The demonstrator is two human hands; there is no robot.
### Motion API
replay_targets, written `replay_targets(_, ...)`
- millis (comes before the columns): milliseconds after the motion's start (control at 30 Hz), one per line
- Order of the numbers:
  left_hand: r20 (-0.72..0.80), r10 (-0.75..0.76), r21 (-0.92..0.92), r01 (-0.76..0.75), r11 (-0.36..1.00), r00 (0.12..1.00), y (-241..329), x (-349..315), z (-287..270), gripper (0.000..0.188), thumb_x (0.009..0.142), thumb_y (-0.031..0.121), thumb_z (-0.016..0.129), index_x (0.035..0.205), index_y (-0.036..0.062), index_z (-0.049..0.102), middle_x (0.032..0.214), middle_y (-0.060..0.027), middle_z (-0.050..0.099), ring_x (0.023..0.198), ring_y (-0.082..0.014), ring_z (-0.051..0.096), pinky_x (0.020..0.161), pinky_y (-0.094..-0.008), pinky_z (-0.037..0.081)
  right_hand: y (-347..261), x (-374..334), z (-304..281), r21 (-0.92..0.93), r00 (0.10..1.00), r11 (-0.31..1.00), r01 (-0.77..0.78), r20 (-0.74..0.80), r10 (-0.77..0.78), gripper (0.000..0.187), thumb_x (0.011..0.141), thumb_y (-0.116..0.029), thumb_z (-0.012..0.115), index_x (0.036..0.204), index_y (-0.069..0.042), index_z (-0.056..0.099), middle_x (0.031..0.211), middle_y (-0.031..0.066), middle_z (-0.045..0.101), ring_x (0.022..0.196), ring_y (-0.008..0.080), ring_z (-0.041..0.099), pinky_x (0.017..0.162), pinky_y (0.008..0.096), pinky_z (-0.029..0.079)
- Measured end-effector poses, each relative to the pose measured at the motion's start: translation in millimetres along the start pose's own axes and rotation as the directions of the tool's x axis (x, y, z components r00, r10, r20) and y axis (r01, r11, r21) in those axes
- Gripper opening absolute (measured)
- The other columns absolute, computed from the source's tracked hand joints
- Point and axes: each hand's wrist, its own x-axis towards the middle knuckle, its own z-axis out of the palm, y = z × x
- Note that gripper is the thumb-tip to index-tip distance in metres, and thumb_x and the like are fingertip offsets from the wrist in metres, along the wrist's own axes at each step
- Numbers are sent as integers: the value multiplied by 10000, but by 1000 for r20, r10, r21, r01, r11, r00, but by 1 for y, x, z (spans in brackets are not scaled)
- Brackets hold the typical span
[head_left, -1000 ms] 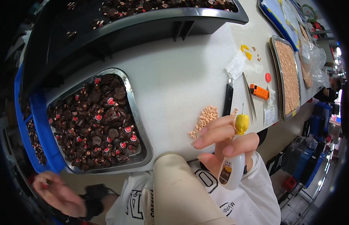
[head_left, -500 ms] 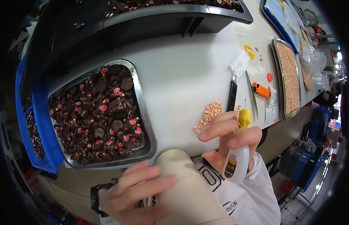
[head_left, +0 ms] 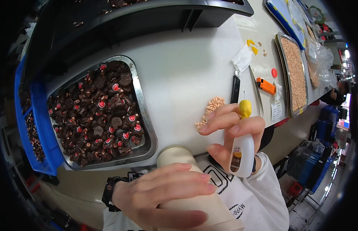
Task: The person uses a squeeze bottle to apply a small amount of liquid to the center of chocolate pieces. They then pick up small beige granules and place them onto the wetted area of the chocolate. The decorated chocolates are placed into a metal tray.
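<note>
Squeeze bottle (head_left: pixel 241 154), white with a yellow needle-tipped cap (head_left: pixel 245 108), is upright in the right hand (head_left: pixel 231 133), its grip clamped on the body, above the near edge of the surface (head_left: pixel 186 73). Left hand (head_left: pixel 163 194) wraps the cream cone (head_left: pixel 186 181). Keep the tip vertical and squeeze lightly, steadying the cone. Cone's lower end is cut off; the tray (head_left: pixel 142 111) holds dark parts, too small to identify.

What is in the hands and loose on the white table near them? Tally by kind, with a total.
White squeeze bottle, right hand: 1
Cream cylinder, left hand: 1
Black pen-like tool: 1
Orange tool: 1
Tan pellet pile: 1
Total: 5
</note>
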Motion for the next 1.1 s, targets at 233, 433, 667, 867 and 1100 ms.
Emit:
replay_targets(233, 161, -76, -28, 82, 996, 984, 4, -5, -10, 304, 803, 182, 565, 1091, 88, 584, 1137, -205, 537, 1019, -327, 564, 885, -442, 435, -3, 0, 2, -3, 1000, 1000, 7, 7, -7, 364, 753, 5, 626, 988, -81, 361, 907, 165, 616, 768, 249, 551, 728, 356, 441)
replay_targets(433, 305, -64, 47, 53, 998, 950, 0, -8, -21, 329, 820, 212, 554, 1104, 45, 559, 1166, -245, 503, 1101, -369, 500, 914, -471, 402, -3, 0, -1, -57, 1000, 998, 1, 26, 1, 364, 768, -47, 638, 997, -84, 357, 901, 166, 617, 799, 265, 540, 756, 372, 436)
replay_targets(667, -396, -339, 85, 402, 912, 853, 46, -44, -63, 612, 788, 386, 624, 1204, -5, 405, 1216, -287, 400, 1090, -386, 467, 877, -435, 413, -12, -3, -5, 152, 997, 986, -72, 30, 68, 426, 816, -311, 630, 1056, -130, 329, 731, 92, 632, 794, 233, 540, 702, 335, 429)
replay_targets(867, -239, -480, 707, 490, 510, 844, 40, -7, -85, 530, 735, -28, 517, 1250, -11, 391, 1278, -191, 387, 982, -240, 538, 782, -300, 443, -8, -10, 1, 2, 960, 961, 275, -54, -274, 425, 876, -497, 434, 1024, -118, 308, 529, 53, 578, 498, 198, 558, 542, 282, 419)
replay_targets(1100, -54, -543, 930, 241, 279, 838, 3, 23, -88, 466, 651, -167, 456, 1081, 11, 484, 1107, -167, 431, 860, -339, 540, 727, -394, 456, -14, -12, -9, 40, 972, 973, 227, -64, -224, 391, 870, -443, 485, 986, -75, 420, 659, 86, 606, 578, 236, 577, 505, 322, 438)
